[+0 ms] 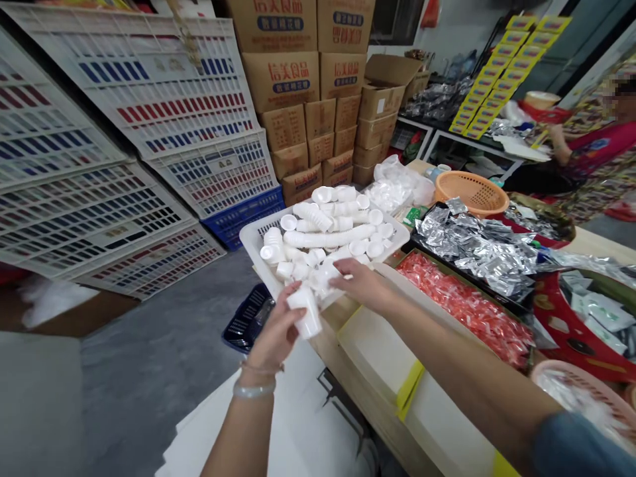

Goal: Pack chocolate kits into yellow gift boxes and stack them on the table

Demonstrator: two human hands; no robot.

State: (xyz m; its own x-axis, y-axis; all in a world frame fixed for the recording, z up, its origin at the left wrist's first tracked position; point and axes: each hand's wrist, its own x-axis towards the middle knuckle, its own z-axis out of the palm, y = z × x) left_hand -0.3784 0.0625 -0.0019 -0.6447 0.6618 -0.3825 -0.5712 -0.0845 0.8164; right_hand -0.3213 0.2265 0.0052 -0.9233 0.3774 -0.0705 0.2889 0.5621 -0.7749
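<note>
A white basket (251, 240) is heaped with white plastic cups (330, 238), many nested into long stacks. My left hand (278, 331), with a bracelet and a bangle at the wrist, is closed round a white cup (305, 315) in front of the basket's near edge. Close beside it, my right hand (358, 281) reaches over the near rim, its fingers closed on a white cup (325, 275); part of that cup blends with those behind it.
Right of the basket are a tray of red packets (462, 305), silver packets (487, 248) and an orange basket (471, 192). Crates (169, 86) and cartons (283, 79) stand behind and left. A person (591, 149) sits at the far right.
</note>
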